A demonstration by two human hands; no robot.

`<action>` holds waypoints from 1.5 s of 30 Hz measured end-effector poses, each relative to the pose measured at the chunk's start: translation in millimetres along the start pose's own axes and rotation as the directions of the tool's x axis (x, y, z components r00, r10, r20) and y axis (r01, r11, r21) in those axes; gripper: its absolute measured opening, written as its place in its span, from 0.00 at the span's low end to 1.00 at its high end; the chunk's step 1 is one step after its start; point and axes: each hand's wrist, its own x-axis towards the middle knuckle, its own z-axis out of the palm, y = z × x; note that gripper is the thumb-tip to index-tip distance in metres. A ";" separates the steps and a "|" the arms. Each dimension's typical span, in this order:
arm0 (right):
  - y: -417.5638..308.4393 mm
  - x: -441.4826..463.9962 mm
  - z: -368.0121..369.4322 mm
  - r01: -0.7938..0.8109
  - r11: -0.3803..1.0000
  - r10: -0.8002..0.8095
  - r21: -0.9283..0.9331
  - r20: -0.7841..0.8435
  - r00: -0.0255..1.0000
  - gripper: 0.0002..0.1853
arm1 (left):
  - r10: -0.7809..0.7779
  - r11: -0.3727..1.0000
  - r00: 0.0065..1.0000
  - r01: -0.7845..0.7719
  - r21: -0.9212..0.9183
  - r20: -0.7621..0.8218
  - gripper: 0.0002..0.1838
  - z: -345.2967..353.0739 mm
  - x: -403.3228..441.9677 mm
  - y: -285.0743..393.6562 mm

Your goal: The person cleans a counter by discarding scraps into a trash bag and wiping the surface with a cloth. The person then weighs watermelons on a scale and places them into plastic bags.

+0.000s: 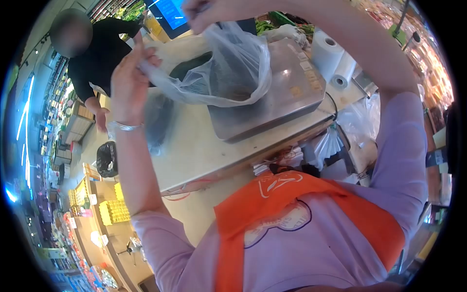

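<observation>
A clear plastic bag (233, 63) is stretched between my two hands, its mouth pulled wide. My left hand (130, 80) is closed on the left edge of the bag. At the top, my right hand (206, 13) grips the opposite edge with bent fingers, partly cut off by the frame. Under and behind the bag lies the flat steel plate of a weighing scale (287, 73). Something dark green (192, 67) shows by the bag's left part; its kind and whether it is inside cannot be made out.
A lit screen (168, 14) stands behind the bag. Plastic bag rolls (327, 48) stand at the counter's right end. Across the counter (194, 155) is a person in black (102, 48). A black-lined bin (107, 159) and shelves with yellow trays (114, 207) are at the left.
</observation>
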 end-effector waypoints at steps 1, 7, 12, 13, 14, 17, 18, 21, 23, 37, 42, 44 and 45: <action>19.6 22.5 29.7 0.055 0.995 -0.042 0.080 -0.156 0.987 0.12 | 0.012 1.000 0.996 -0.011 -0.014 0.084 0.15 8.9 -0.2 -6.5; 12.1 40.3 50.1 -0.169 0.932 0.243 0.320 -0.207 0.948 0.18 | 0.089 0.994 0.943 -0.104 0.029 0.320 0.17 48.4 5.9 -38.2; 3.0 -19.6 47.5 -0.020 0.988 0.064 0.155 -0.289 0.955 0.24 | 0.022 0.999 0.973 -0.015 -0.032 0.228 0.17 40.4 20.8 -30.5; 1.9 -36.9 41.7 -0.032 0.999 0.037 0.039 -0.151 0.988 0.25 | 0.000 1.000 0.974 0.006 -0.028 0.225 0.17 39.8 23.6 -29.9; 13.2 -50.9 50.7 0.076 0.982 -0.081 -0.171 -0.021 0.996 0.23 | -0.023 0.999 0.975 0.029 -0.022 0.222 0.17 39.6 25.9 -29.7; 61.9 -88.0 69.0 0.241 0.760 -0.047 -0.603 0.318 0.947 0.16 | -0.093 0.995 0.965 0.099 -0.009 0.245 0.16 38.8 29.2 -26.7; 70.9 -93.1 69.0 0.276 0.653 0.034 -0.706 0.391 0.920 0.13 | -0.109 0.993 0.960 0.114 -0.004 0.259 0.16 38.3 31.9 -24.1; 33.6 -60.1 31.9 -0.092 0.954 0.145 -0.287 0.170 0.975 0.11 | -0.115 0.993 0.944 0.118 0.010 0.310 0.17 34.3 36.1 -21.2; 3.2 -32.7 -8.4 0.144 0.959 -0.150 -0.245 -0.004 0.989 0.12 | -0.127 0.991 0.934 0.134 0.002 0.335 0.16 32.7 38.6 -20.5; 41.0 -60.5 46.3 -0.013 0.941 0.227 0.339 -0.598 0.769 0.19 | -0.193 0.793 0.920 -0.059 0.606 0.342 0.23 35.0 -35.9 -4.7; 29.9 -279.8 174.6 -0.686 0.405 0.870 0.605 -0.486 0.085 0.14 | -0.198 0.526 0.975 0.020 0.850 0.100 0.23 -1.4 -36.0 10.1; 33.1 -330.7 256.6 -0.766 0.399 0.864 0.504 -0.487 0.130 0.18 | -0.144 0.552 0.985 0.001 0.834 0.095 0.22 -8.0 -23.4 8.5; 28.7 -335.3 279.5 -0.769 0.363 0.893 0.526 -0.433 0.125 0.19 | -0.109 0.548 0.990 -0.013 0.836 0.087 0.22 -10.9 -17.6 9.7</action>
